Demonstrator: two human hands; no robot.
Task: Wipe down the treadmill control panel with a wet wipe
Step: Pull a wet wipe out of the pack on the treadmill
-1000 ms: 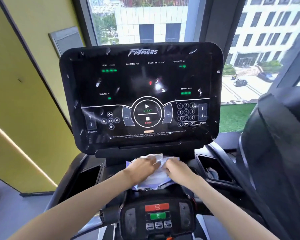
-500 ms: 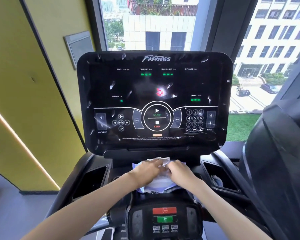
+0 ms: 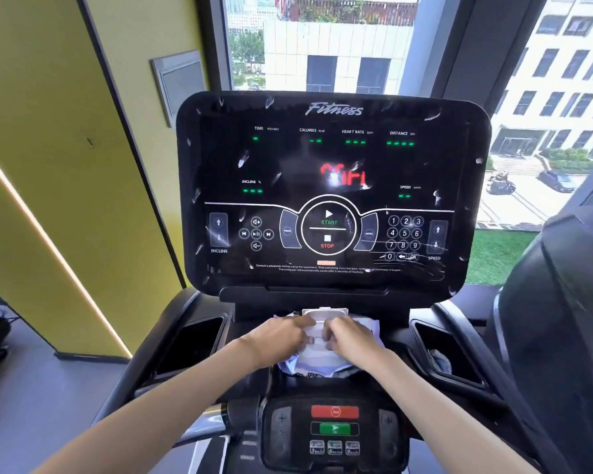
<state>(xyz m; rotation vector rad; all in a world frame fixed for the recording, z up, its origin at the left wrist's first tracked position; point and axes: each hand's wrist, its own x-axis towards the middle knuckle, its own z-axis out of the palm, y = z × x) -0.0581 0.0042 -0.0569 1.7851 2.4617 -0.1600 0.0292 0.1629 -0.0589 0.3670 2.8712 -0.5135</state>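
Observation:
A pack of wet wipes lies on the ledge under the black treadmill control panel. Its white plastic lid stands raised at the pack's far end. My left hand rests on the pack's left side, fingers curled at the lid opening. On the right side sits my right hand, fingertips bent down onto the white top. The two hands nearly touch at the middle. The panel is lit, with white smears and streaks scattered across its glossy face. No loose wipe shows.
Two dark cup holders flank the ledge, left and right; the right one holds something pale. A small lower console with red and green buttons sits below the pack. A yellow wall is left, windows behind, another dark machine right.
The view has shifted so the panel sits lower and further right in frame. Both hands stay on the wipes pack, fingers working at its lid; the red display readout has changed.

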